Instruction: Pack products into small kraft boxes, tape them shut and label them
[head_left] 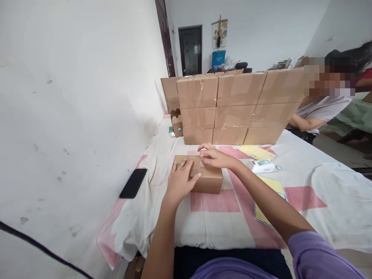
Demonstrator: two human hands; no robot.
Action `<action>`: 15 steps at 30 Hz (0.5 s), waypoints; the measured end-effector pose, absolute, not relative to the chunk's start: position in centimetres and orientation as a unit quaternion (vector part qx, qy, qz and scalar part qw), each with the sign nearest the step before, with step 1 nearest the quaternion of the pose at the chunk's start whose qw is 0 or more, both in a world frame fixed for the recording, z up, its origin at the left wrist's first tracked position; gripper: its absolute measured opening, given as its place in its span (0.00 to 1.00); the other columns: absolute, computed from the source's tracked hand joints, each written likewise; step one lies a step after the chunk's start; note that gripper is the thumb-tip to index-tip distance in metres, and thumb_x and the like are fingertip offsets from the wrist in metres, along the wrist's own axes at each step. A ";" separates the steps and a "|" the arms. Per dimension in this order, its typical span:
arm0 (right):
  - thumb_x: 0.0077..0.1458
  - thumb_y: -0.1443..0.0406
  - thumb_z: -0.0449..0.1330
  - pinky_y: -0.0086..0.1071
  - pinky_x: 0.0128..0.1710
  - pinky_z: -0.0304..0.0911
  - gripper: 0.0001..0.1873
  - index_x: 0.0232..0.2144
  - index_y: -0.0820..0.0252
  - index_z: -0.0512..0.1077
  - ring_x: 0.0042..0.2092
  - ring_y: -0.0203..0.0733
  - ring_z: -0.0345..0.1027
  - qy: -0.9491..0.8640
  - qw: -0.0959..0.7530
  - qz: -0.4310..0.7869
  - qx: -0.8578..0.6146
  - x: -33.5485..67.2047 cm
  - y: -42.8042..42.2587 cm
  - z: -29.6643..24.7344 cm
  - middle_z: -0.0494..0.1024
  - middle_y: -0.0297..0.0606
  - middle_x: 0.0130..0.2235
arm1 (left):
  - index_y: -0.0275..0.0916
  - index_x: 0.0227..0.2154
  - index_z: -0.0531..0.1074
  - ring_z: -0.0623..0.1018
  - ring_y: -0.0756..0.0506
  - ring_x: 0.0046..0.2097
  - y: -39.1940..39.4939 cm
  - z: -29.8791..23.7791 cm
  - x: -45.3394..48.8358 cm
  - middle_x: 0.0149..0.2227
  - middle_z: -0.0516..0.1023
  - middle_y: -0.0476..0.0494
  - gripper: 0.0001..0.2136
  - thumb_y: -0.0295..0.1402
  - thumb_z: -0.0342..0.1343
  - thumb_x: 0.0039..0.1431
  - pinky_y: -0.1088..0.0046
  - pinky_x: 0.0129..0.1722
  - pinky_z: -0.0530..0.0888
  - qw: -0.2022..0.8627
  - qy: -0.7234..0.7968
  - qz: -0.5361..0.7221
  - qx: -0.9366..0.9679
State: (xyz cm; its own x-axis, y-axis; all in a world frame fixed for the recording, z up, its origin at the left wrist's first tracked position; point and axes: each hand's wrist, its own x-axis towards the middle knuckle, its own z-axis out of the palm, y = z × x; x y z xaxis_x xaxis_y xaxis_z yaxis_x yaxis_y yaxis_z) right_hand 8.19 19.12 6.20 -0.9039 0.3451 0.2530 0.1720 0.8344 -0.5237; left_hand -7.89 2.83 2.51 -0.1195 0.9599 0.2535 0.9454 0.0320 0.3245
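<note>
A small brown cardboard box (209, 179) lies on the cloth-covered bed in front of me. My left hand (180, 181) rests flat on its top near the left end, fingers spread and holding nothing. My right hand (213, 156) is at the box's far edge with fingers curled, pressing on the lid; whether anything is pinched in it is not visible.
A wall of stacked taped cartons (238, 106) stands at the far side of the bed. A black phone (133, 183) lies by the left wall. Yellow sheets (255, 152) and a white device (262, 166) lie to the right. Another person (322, 108) sits at the far right.
</note>
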 end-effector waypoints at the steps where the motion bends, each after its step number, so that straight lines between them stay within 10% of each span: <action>1: 0.60 0.67 0.54 0.53 0.61 0.53 0.08 0.28 0.58 0.66 0.61 0.53 0.57 -0.942 0.172 0.253 -0.137 8.0 19.4 5.8 0.67 0.45 0.54 | 0.40 0.67 0.58 0.60 0.39 0.72 2.9 2.6 -7.9 0.68 0.65 0.37 0.31 0.51 0.47 0.67 0.50 0.72 0.51 0.019 0.718 0.211 0.663; 15: 0.57 0.69 0.57 0.49 0.59 0.57 0.05 0.28 0.58 0.68 0.58 0.51 0.61 -0.940 0.173 0.265 -0.130 7.1 20.4 4.7 0.68 0.44 0.51 | 0.60 0.65 0.61 0.57 0.35 0.72 2.1 1.2 -8.3 0.72 0.57 0.47 0.25 0.46 0.52 0.66 0.42 0.69 0.53 -0.067 0.674 0.171 0.716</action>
State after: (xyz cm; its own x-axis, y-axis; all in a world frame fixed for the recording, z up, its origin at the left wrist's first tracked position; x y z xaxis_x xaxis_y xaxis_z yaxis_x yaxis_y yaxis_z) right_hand 7.15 20.35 4.70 -0.9063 0.3354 0.2573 0.1517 0.8262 -0.5426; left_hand -8.31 2.10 1.24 0.0331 0.9418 0.3345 0.9873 -0.0827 0.1353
